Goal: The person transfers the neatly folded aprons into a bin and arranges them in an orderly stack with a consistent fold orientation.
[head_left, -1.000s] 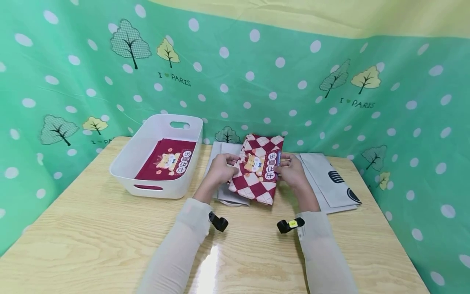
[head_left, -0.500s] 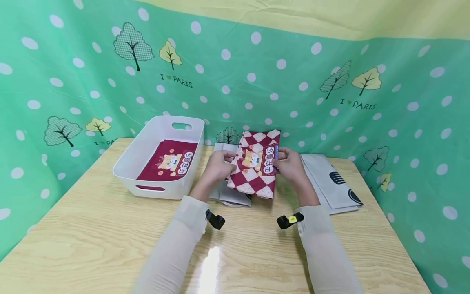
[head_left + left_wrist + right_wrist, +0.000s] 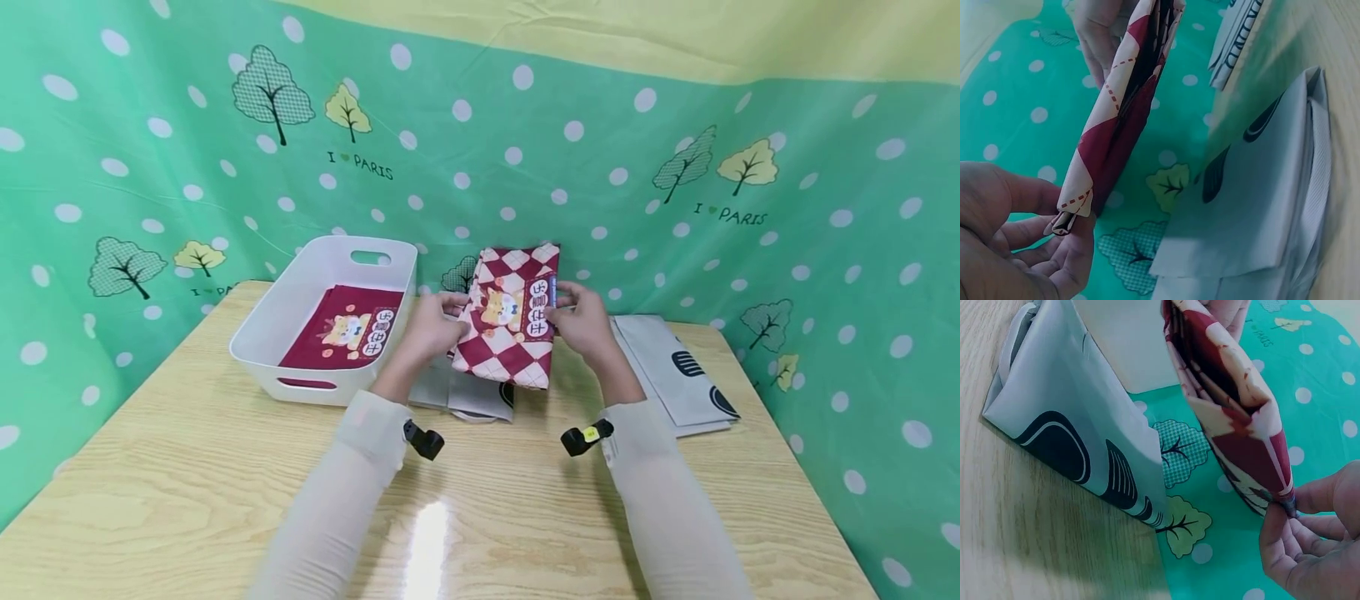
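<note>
Head view: in the middle of the frame, a person's two bare hands hold up a flat, folded fabric bundle in dark red and cream diamonds (image 3: 510, 312), printed with a cartoon animal and white characters. The left hand (image 3: 431, 327) pinches its left edge; the right hand (image 3: 583, 323) pinches its right edge. Below the bundle, partly hidden, a folded grey fabric piece (image 3: 480, 395) lies on the pale wood-grain bench (image 3: 225, 500). At centre left, a white plastic basket with handle slots (image 3: 360, 385) contains dark red folded fabric (image 3: 315, 337). At centre right is a second folded grey piece with black prints (image 3: 667, 367). A green polka-dot curtain (image 3: 420, 179) fills the background.

Left wrist view: the bundle stands edge-on at upper centre, its layers showing. Thumb and fingers pinch its lower end at lower left; the other hand is at the top.

Right wrist view: the bundle slants through upper centre, pinched between thumb and fingers at lower right. Grey fabric occupies the upper left.
</note>
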Available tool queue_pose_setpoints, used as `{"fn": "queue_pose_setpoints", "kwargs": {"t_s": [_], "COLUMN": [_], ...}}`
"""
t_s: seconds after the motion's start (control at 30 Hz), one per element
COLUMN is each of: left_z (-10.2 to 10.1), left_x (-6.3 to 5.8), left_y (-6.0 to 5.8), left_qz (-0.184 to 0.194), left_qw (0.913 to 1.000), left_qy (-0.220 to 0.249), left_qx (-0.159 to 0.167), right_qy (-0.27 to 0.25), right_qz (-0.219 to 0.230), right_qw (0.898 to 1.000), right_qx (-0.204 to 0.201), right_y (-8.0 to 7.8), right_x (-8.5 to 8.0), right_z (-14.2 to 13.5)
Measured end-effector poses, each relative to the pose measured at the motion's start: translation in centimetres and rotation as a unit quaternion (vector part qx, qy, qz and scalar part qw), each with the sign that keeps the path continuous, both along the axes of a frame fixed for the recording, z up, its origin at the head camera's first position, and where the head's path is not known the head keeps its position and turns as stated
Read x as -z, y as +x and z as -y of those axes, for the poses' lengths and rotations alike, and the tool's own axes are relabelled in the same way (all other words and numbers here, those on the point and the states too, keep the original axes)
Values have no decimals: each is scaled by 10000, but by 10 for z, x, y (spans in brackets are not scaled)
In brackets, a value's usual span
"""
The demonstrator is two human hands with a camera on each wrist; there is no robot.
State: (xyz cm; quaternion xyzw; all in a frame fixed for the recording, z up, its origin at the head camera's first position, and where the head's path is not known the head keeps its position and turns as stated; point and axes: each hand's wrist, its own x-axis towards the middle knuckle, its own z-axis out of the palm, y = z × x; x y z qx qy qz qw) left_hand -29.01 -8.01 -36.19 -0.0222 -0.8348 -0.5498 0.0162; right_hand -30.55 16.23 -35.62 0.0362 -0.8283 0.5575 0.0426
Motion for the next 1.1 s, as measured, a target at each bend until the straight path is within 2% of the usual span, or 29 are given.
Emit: {"fn": "queue_pose_setpoints", "kwargs": {"t_s": [0.37,0.6,0.93,1.1], "left_z": [20,39,61,72], "left_x": [-20,-28,-33,-35], "left_y": [4,8,15,17], "left_qz": [-54,77,-4,35], "left_qw": [9997,9993,9988,9974], "left_qy": [-235,-320,-411,-623], "left_qx": [-108,-178,-280,-368], "right_qy": [-12,48,484,413], "right_qz": [-309,-515,-540,-439], "right_qw": [9993,9975,9959,9963], "right_qx": [-212,-474,-532,-618], "right_y": [-4,-5,-7,-7], "right_x": [-13,-24,-30,-30], "right_z": [14,29,54,66]}}
